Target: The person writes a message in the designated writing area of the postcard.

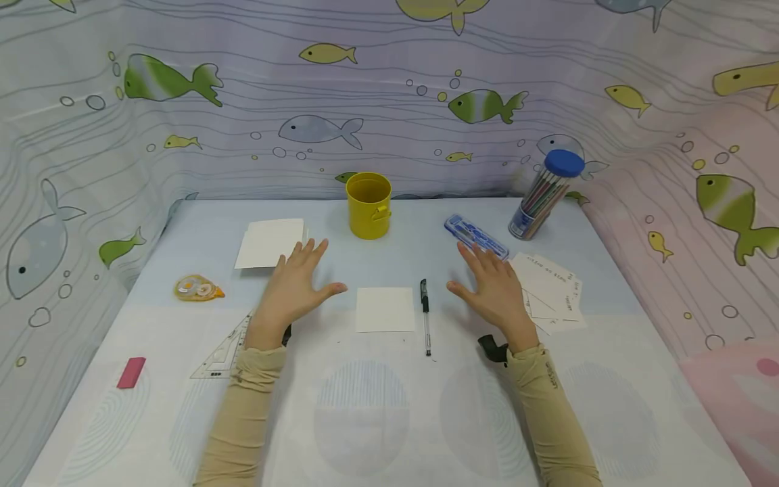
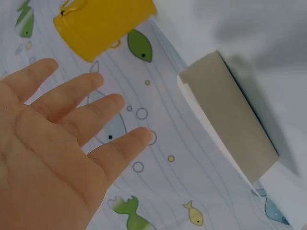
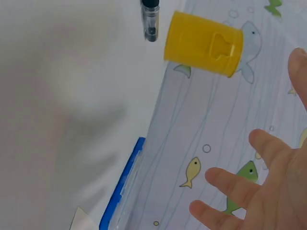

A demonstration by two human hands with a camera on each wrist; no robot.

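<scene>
Hovering over the counter (image 1: 389, 419), left hand (image 1: 295, 287) and right hand (image 1: 496, 291) both spread flat, gripping nothing. Blank card (image 1: 385, 309) lies between them, pen (image 1: 425, 312) just beside it, untouched; nothing written on it yet.

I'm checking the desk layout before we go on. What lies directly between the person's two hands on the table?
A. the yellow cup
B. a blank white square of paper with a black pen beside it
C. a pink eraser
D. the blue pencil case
B: the white paper square and black pen lie between the open left hand and right hand.
</scene>
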